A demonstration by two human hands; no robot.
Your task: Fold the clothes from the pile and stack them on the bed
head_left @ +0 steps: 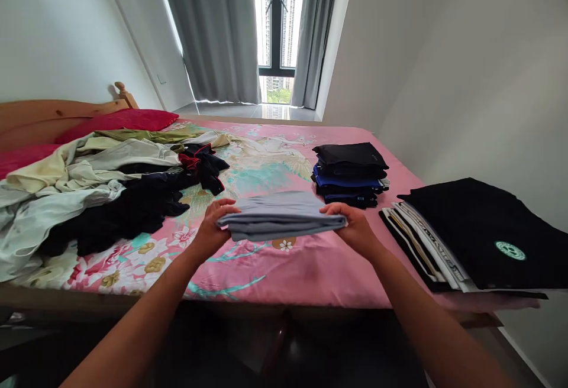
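Observation:
A folded light grey-blue garment (279, 213) is held level above the bed, its layered edge facing me. My left hand (215, 222) grips its left end and my right hand (350, 225) its right end, fingers on top and the thumbs partly hidden. Exactly what kind of garment it is, I cannot tell. Beyond my right hand stands a stack of folded dark and blue clothes (350, 169). Farther right, a wider stack of folded shirts (479, 234) has a black one with a round green-and-white print on top.
The bed (319, 270) has a pink floral sheet. Loose clothes (110, 181) lie heaped on its left, by red pillows (124, 122) and a wooden headboard (57, 110). A wall (444, 80) rises on the right; grey curtains (222, 33) flank a window at the back.

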